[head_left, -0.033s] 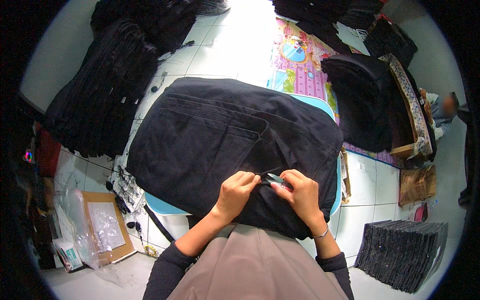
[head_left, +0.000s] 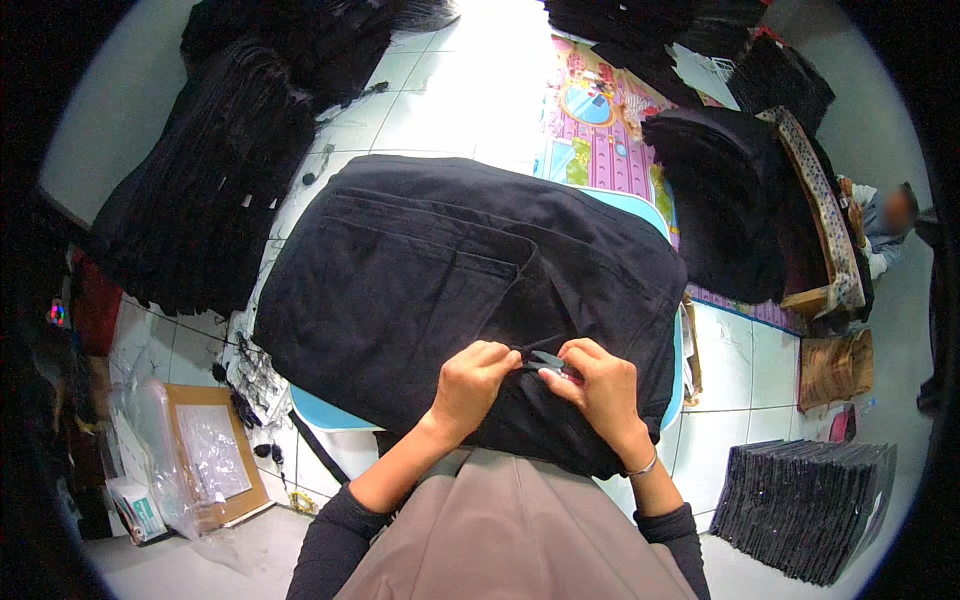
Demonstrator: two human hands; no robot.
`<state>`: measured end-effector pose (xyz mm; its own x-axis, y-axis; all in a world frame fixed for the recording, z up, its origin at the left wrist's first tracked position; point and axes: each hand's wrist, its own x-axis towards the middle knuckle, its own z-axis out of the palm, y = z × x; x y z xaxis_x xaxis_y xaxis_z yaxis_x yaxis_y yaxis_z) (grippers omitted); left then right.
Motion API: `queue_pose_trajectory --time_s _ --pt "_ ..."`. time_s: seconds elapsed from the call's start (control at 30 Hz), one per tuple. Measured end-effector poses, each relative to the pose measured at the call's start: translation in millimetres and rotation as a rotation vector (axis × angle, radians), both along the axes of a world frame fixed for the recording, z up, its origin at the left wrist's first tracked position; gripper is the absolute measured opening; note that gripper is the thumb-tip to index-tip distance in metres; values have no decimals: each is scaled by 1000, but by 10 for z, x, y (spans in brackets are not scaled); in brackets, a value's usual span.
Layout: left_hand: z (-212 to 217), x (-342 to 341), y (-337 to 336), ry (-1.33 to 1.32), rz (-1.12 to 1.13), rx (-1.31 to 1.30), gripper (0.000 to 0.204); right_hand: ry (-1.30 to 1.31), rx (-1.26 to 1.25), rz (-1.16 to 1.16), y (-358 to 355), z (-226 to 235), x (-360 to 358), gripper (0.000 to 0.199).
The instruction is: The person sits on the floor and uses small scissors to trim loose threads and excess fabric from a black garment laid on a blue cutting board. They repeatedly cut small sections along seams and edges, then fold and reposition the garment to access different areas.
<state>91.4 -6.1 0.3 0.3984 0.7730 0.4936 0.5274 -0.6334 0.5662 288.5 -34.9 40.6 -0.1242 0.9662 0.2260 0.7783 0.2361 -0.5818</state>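
Note:
A black garment (head_left: 420, 270) is spread over a light blue low table (head_left: 335, 410) in front of me, its stitched seams and folds facing up. My left hand (head_left: 474, 385) is closed, pinching a bit of the black cloth near the garment's front edge. Close to its fingertips, my right hand (head_left: 597, 385) grips a small pair of thread snips (head_left: 545, 360). The blades point left toward the pinched cloth. Whether they touch a thread is too small to tell.
Piles of black cloth lie at the far left (head_left: 215, 180) and far right (head_left: 715, 200). A stack of folded black pieces (head_left: 800, 510) stands at the near right. A cardboard piece in plastic (head_left: 215, 455) leans at the near left. Another person (head_left: 880, 225) is at the right edge.
The blades of the snips have shifted slightly and lie more level, toward the left fingertips. Both hands stay nearly in place.

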Motion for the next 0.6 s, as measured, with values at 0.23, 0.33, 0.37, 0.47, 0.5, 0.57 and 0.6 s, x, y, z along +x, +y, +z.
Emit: queue_pose_trajectory --time_s 0.23,0.33,0.37,0.47,0.5,0.57,0.6 --pt "35 -34 60 -249 14 -276 8 -326 154 79 89 -94 -33 35" --pt "28 -45 67 -272 0 -308 9 -344 181 83 109 -101 -31 34" --pt "29 -49 75 -275 0 -329 9 -345 175 90 109 -100 -26 34" --pt "50 -69 98 -361 28 -476 10 -166 92 62 95 -72 19 33" --pt "61 -82 108 -362 19 -493 10 -169 112 77 90 -66 23 33" --pt "75 -98 129 -358 15 -554 10 -194 118 86 88 -58 17 33" --pt "80 -118 141 -357 -13 -538 10 -220 131 91 95 -57 5 33"
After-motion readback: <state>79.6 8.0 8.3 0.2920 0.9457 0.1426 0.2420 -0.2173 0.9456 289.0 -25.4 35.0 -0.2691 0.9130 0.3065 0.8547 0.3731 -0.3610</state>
